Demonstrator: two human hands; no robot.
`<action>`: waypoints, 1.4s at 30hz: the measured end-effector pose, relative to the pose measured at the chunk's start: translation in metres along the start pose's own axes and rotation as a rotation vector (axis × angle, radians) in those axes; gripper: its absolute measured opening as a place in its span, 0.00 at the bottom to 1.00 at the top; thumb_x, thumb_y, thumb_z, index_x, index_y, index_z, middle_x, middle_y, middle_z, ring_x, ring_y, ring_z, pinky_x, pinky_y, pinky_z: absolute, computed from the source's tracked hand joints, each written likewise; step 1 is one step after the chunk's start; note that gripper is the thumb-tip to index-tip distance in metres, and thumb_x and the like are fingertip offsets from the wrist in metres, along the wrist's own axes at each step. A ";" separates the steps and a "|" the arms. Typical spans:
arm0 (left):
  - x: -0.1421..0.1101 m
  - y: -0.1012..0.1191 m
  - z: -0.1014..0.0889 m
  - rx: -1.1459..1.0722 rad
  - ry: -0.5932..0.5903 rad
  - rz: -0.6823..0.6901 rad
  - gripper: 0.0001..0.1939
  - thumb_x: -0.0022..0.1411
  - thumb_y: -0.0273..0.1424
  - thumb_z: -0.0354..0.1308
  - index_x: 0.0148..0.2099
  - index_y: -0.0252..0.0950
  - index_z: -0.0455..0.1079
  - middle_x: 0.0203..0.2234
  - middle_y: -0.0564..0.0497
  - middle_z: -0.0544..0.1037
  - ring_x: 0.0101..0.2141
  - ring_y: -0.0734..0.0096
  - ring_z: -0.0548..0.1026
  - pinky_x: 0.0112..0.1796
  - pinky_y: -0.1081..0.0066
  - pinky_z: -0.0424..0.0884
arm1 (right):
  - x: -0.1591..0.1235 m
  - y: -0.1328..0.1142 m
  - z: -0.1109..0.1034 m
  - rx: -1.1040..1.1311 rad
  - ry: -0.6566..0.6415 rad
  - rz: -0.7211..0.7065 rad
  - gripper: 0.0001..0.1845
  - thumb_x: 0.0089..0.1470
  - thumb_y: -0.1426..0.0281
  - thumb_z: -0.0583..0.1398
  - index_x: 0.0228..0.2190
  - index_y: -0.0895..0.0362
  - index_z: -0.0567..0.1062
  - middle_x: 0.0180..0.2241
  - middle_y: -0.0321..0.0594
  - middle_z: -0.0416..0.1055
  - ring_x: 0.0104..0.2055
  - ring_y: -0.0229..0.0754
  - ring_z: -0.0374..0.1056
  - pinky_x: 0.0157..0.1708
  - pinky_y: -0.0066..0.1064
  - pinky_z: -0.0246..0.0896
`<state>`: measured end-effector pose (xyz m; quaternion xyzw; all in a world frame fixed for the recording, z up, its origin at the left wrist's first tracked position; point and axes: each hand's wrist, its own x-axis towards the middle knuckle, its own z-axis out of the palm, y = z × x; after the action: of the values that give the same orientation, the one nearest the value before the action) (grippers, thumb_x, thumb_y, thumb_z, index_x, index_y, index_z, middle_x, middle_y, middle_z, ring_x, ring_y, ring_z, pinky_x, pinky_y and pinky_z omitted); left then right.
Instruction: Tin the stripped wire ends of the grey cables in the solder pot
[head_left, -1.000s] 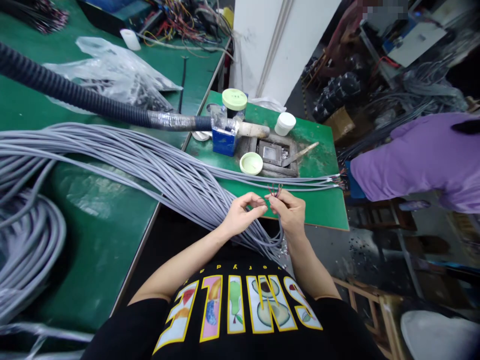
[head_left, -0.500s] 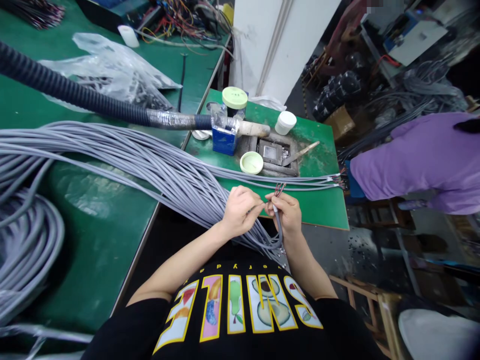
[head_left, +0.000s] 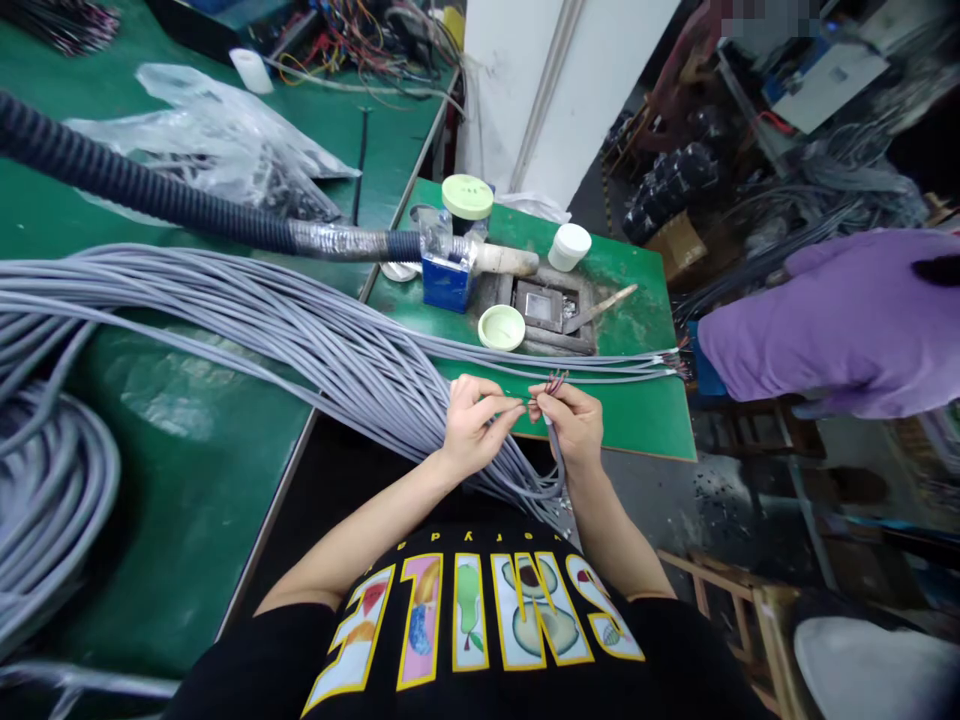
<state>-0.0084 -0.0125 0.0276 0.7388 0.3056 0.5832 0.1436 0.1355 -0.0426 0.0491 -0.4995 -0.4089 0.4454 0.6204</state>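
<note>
My right hand (head_left: 576, 428) is closed around the end of a grey cable (head_left: 556, 450), whose thin reddish-brown wires (head_left: 556, 382) fan out above the fingers. Facing it, my left hand (head_left: 474, 425) pinches the tip of a thin wire that stretches from the cable end; its colour is hard to make out. Under both hands passes a thick bundle of grey cables (head_left: 337, 350), which bends back near my right hand. Beyond the hands, a few grey cables with stripped ends (head_left: 667, 362) lie across the green table (head_left: 645, 420).
Behind my hands sit a metal solder pot (head_left: 544, 308) with a scraper (head_left: 600, 308) across it, a pale green lid (head_left: 502, 328), a white jar (head_left: 570, 246) and a blue box (head_left: 446, 282). A black hose (head_left: 150, 190) crosses from the left. A person in purple (head_left: 817, 320) is at right.
My left hand has turned slightly, its fingers straighter and a little lower. My right hand stays on the cable end, and the view has shifted slightly.
</note>
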 end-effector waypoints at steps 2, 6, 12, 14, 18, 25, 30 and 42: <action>0.002 -0.001 -0.002 0.012 0.001 0.018 0.01 0.59 0.30 0.60 0.35 0.39 0.72 0.28 0.52 0.72 0.32 0.71 0.69 0.36 0.65 0.62 | 0.001 -0.006 -0.001 -0.039 -0.037 0.055 0.05 0.43 0.68 0.65 0.26 0.56 0.80 0.19 0.33 0.72 0.20 0.33 0.65 0.23 0.26 0.64; 0.003 -0.006 -0.006 0.076 0.014 0.117 0.03 0.57 0.28 0.62 0.35 0.39 0.72 0.29 0.52 0.72 0.32 0.70 0.69 0.37 0.65 0.62 | 0.005 -0.010 -0.004 -0.058 -0.129 0.153 0.07 0.41 0.67 0.66 0.23 0.58 0.77 0.18 0.32 0.70 0.19 0.32 0.63 0.22 0.26 0.63; 0.001 -0.009 -0.006 0.135 0.050 0.183 0.06 0.56 0.28 0.63 0.37 0.41 0.72 0.28 0.53 0.73 0.31 0.70 0.70 0.37 0.65 0.63 | 0.005 -0.010 -0.003 -0.051 -0.224 0.161 0.11 0.47 0.63 0.64 0.26 0.58 0.72 0.18 0.30 0.66 0.19 0.30 0.62 0.21 0.23 0.60; 0.003 -0.009 -0.007 0.135 0.048 0.158 0.05 0.57 0.29 0.63 0.37 0.40 0.72 0.27 0.53 0.73 0.31 0.71 0.70 0.37 0.65 0.63 | 0.006 -0.013 -0.001 -0.086 -0.240 0.141 0.12 0.48 0.61 0.63 0.27 0.58 0.71 0.19 0.30 0.65 0.18 0.30 0.61 0.19 0.23 0.59; 0.009 -0.015 -0.012 0.182 0.000 0.088 0.04 0.58 0.31 0.62 0.37 0.39 0.72 0.29 0.52 0.75 0.32 0.70 0.72 0.38 0.64 0.62 | 0.023 -0.020 -0.003 -0.225 -0.232 0.063 0.13 0.48 0.59 0.62 0.27 0.58 0.70 0.19 0.30 0.64 0.18 0.30 0.60 0.16 0.22 0.57; 0.003 -0.042 -0.016 0.326 -0.131 -0.039 0.04 0.62 0.33 0.57 0.36 0.39 0.72 0.30 0.51 0.78 0.34 0.67 0.72 0.42 0.62 0.61 | 0.089 -0.029 -0.001 -0.693 -0.271 -0.114 0.12 0.49 0.64 0.58 0.21 0.58 0.68 0.15 0.31 0.62 0.18 0.33 0.58 0.19 0.25 0.51; -0.002 -0.046 -0.015 0.308 -0.167 -0.073 0.05 0.62 0.32 0.56 0.35 0.39 0.71 0.30 0.52 0.78 0.34 0.68 0.73 0.44 0.61 0.61 | 0.126 -0.027 0.017 -1.222 -0.275 -0.263 0.11 0.50 0.67 0.57 0.21 0.59 0.72 0.21 0.37 0.69 0.26 0.38 0.63 0.26 0.28 0.49; -0.001 -0.045 -0.016 0.275 -0.143 -0.083 0.03 0.61 0.31 0.57 0.35 0.39 0.71 0.29 0.54 0.78 0.33 0.70 0.74 0.47 0.61 0.63 | 0.141 -0.010 0.042 -1.656 -0.442 -0.230 0.17 0.58 0.65 0.52 0.39 0.56 0.78 0.40 0.46 0.77 0.43 0.48 0.71 0.37 0.32 0.58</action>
<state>-0.0363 0.0195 0.0053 0.7779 0.4019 0.4754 0.0861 0.1348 0.1026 0.0743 -0.6482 -0.7610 0.0256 0.0043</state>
